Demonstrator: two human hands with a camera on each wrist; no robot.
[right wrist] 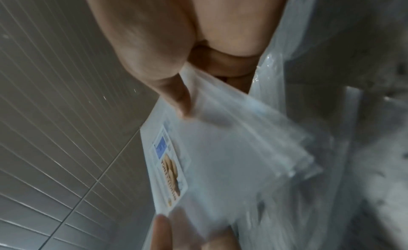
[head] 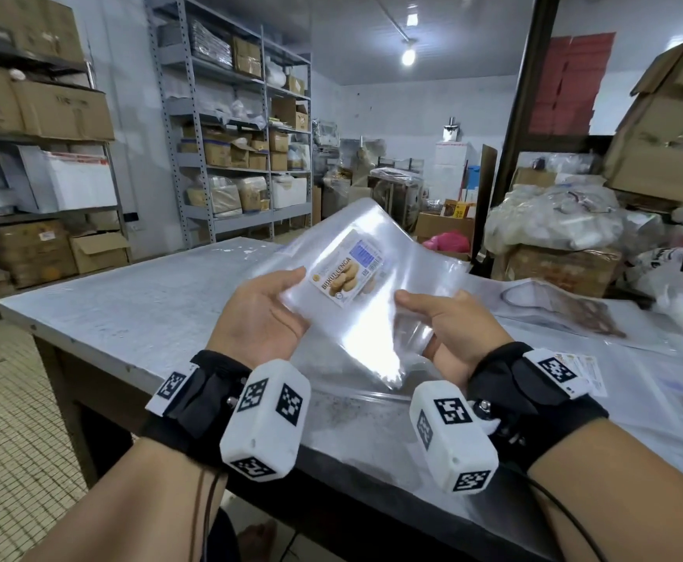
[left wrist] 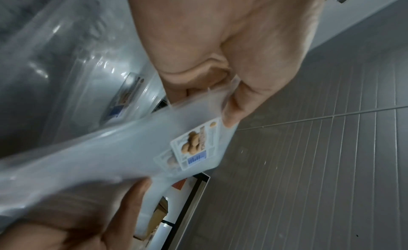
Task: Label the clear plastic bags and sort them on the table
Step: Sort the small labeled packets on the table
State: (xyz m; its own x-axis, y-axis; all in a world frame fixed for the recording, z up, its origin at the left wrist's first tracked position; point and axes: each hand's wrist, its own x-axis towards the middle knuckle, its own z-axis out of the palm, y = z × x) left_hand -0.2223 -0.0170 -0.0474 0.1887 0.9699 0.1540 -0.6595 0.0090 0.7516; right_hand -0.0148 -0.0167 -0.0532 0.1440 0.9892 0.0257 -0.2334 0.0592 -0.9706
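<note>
- At the centre of the head view, a clear plastic bag is held up above the worktop, its printed label facing the person, probably so its placement can be checked.
- Left hand, lower centre-left, pinches the bag's left edge, thumb on top beside the label.
- Right hand, lower centre-right, clamps the opposite edge, which keeps the limp film spread flat between both hands.
- Further flat bags and a strip of spare labels lie on the worktop at the right of the frame, within reach.
- Shelving with boxes fills the upper left.
</note>
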